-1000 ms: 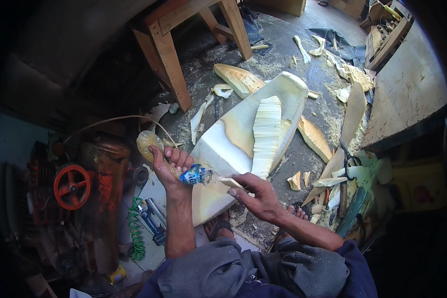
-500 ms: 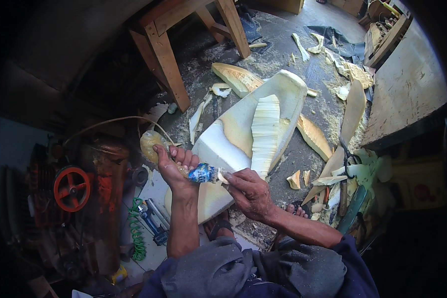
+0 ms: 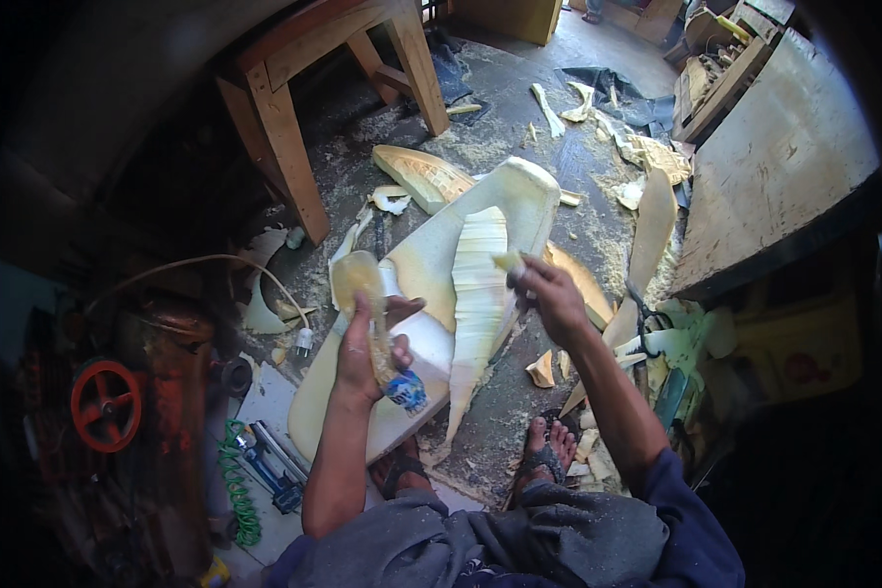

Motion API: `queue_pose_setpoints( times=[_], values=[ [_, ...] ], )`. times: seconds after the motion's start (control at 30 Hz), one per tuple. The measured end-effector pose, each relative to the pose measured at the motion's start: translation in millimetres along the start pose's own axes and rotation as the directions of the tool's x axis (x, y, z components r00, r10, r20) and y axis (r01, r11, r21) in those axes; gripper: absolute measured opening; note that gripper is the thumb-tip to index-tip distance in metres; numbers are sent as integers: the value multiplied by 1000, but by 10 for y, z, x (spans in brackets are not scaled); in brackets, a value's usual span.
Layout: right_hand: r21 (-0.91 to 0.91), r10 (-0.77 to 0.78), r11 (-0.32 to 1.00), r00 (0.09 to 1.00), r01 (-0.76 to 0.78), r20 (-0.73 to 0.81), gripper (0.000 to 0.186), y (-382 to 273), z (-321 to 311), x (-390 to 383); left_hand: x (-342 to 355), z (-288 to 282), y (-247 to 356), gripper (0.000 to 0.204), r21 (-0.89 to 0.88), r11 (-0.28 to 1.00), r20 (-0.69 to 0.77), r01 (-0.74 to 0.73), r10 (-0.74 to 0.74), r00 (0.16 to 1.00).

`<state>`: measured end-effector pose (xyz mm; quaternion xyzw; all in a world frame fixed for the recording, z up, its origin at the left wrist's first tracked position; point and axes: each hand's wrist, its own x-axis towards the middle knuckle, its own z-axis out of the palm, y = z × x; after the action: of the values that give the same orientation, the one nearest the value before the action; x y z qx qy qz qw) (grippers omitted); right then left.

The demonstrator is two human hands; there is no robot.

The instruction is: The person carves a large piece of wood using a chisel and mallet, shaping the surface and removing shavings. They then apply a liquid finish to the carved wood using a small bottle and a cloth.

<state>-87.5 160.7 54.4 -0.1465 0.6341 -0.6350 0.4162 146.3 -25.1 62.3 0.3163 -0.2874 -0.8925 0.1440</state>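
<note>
A: Left hand wrapped shut around glue bottle, blue cap down at 5 o'clock. Smooth plastic, likely slippery; grip mid-body.

B: Right hand pinching small foam scrap at fingertips, over ribbed foam strip on pale foam slab, floor centre. Light, soft, crumbly; lift strip by edges, supporting both ends.

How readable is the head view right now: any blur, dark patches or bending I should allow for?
Head view: daylight falls on the foam piece and floor; the left side and rim are deep shadow. The left hand with its bottle looks slightly smeared; the right hand is sharper. The table legs bow with fisheye.
</note>
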Motion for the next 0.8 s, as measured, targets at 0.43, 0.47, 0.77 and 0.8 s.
queue_pose_setpoints(
  times=[0.43, 0.47, 0.77, 0.8],
  values=[
    [-836, -266, 535, 964, 124, -27, 41, -347, -125, 1192, 419, 185, -447, 77, 142, 970, 235, 195, -224, 946],
    [-848, -250, 521, 967, 94, -47, 41, -313, -102, 1204, 424, 184, -466, 77, 148, 967, 236, 207, -238, 942],
    [-972, -360, 157, 926, 177, 110, 32, -240, 250, 1201, 456, 184, -528, 76, 189, 954, 225, 234, -274, 935],
    [-972, -353, 135, 926, 193, 135, 31, -260, 282, 1202, 456, 185, -527, 75, 182, 954, 219, 239, -276, 936]
  ],
)
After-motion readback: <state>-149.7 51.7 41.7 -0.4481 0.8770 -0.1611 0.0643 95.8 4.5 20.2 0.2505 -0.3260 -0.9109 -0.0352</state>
